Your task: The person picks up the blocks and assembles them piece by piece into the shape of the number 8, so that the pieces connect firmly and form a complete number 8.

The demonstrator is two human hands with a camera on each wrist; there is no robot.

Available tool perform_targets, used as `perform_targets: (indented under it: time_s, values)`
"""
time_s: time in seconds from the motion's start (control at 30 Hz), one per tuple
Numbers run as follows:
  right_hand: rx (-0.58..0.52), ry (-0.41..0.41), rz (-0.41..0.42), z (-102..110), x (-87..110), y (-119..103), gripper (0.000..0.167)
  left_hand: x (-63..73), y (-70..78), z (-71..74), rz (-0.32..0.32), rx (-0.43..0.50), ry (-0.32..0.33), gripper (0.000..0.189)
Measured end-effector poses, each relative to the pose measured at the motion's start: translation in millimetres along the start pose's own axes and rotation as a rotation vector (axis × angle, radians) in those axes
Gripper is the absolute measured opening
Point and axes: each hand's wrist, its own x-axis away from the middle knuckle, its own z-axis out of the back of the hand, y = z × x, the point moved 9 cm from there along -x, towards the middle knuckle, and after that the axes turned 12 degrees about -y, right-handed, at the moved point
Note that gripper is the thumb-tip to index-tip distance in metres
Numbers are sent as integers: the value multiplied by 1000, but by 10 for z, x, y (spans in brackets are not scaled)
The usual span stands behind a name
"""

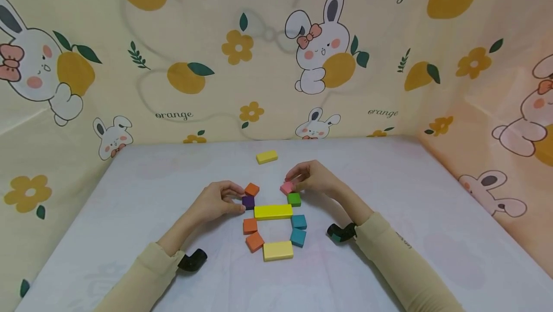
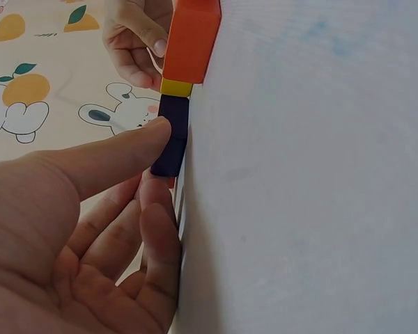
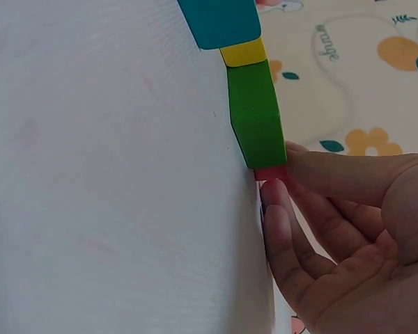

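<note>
My left hand (image 1: 217, 200) has its thumb against a dark purple block (image 1: 248, 202), with the forefinger at the block's far end beside an orange block (image 1: 252, 189). In the left wrist view the thumb lies on the purple block (image 2: 173, 132). Across from it, my right hand (image 1: 314, 177) pinches a pink block (image 1: 287, 187) just beyond a green block (image 1: 294, 199). The right wrist view shows only a sliver of the pink block (image 3: 270, 172) behind the green one. Between the two sides lies a long yellow block (image 1: 273, 212).
Nearer me, two orange blocks (image 1: 250, 226) stand on the left and two teal blocks (image 1: 299, 222) on the right. A pale yellow block (image 1: 278, 251) lies across the near end. Another yellow block (image 1: 267, 157) sits at the back of the white table (image 1: 371, 273), before a patterned backdrop (image 1: 259, 86).
</note>
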Motion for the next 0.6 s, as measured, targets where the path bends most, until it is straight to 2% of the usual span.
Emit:
perform_targets:
  time_s: [0.6]
  values:
    - [-1, 5, 12, -7, -15, -4, 27, -3, -1, -4, -6, -2, 3, 37]
